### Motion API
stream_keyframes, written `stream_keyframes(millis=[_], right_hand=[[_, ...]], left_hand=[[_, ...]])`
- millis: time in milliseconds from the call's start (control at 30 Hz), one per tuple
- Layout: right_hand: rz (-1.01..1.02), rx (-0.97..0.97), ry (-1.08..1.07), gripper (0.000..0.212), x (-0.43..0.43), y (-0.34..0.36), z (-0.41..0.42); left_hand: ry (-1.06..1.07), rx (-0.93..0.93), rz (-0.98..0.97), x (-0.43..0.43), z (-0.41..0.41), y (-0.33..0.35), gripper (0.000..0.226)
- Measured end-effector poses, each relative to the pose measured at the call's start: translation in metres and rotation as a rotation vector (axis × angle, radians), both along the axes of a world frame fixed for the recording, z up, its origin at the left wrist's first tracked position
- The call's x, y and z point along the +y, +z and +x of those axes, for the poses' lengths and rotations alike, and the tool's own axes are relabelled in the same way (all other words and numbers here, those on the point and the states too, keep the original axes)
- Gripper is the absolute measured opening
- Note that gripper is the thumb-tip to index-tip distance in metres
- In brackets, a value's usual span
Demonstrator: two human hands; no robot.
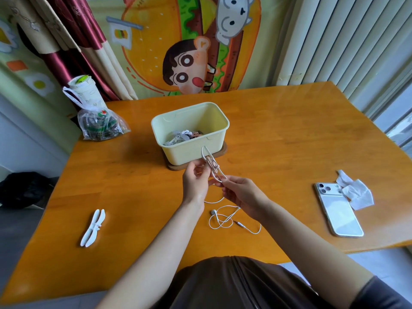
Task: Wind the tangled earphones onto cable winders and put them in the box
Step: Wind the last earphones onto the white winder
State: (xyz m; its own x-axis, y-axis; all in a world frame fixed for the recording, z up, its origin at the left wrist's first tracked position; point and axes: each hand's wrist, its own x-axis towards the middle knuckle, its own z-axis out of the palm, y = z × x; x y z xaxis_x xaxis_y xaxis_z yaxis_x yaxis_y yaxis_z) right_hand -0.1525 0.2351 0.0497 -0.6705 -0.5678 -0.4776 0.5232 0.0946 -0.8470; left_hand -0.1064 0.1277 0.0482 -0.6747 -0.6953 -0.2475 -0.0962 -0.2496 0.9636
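Where the earphones (225,219) lie: partly looped on the pink winder (212,165), which is held above the table (133,190) just in front of the box (182,152); the rest trails in loose, crossing loops on the table under the right wrist, with the earbud (214,212) and plug (240,223) both free.
Left hand (196,181): fingers curled round the winder, holding it up.
Right hand (240,194): fingertips pinch the cable close to the winder's near end.
Winder axis: long axis tilted, far end toward the box's front wall, near end toward the right hand; a white loop stands out past the far end.
Spare winder (92,228): flat on the table well to the left, its long axis running away from the person and slightly right.
Box contents: wound sets (181,137) lie at the bottom.
Risk, as I judge it: pulling the cable taut could draw the crossing loops into a knot, and the far loop looks slack enough to slip off if tension drops.
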Motion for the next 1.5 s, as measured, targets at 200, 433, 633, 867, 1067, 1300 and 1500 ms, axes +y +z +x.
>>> stream_keyframes(millis=[200,433,633,867,1067,1300,1500], right_hand=[[-0.002,-0.090,-0.142,0.016,-0.002,0.003,0.000],[0.380,0.686,-0.047,0.016,-0.004,0.006,0.004],[0.578,1.398,0.134,0.011,0.001,-0.003,-0.002],[0.636,1.684,0.274,0.023,0.008,0.002,-0.012],[0.615,1.518,0.332,0.024,0.007,0.016,-0.011],[0.483,1.238,0.129,0.017,0.007,0.011,-0.006],[0.387,1.203,-0.022,0.014,0.002,0.014,-0.004]], left_hand=[[0.043,-0.048,-0.339,0.004,-0.009,-0.003,0.008],[0.015,-0.066,-0.583,0.008,-0.011,-0.005,0.011],[-0.226,-0.141,-0.708,-0.004,-0.013,-0.006,0.010],[-0.482,-0.211,-0.795,-0.015,-0.013,-0.010,0.015],[-0.509,-0.124,-0.487,-0.012,-0.006,0.004,0.017],[-0.146,-0.034,0.075,0.001,-0.002,0.013,0.024],[-0.156,0.040,0.287,0.016,0.002,0.019,0.024]])
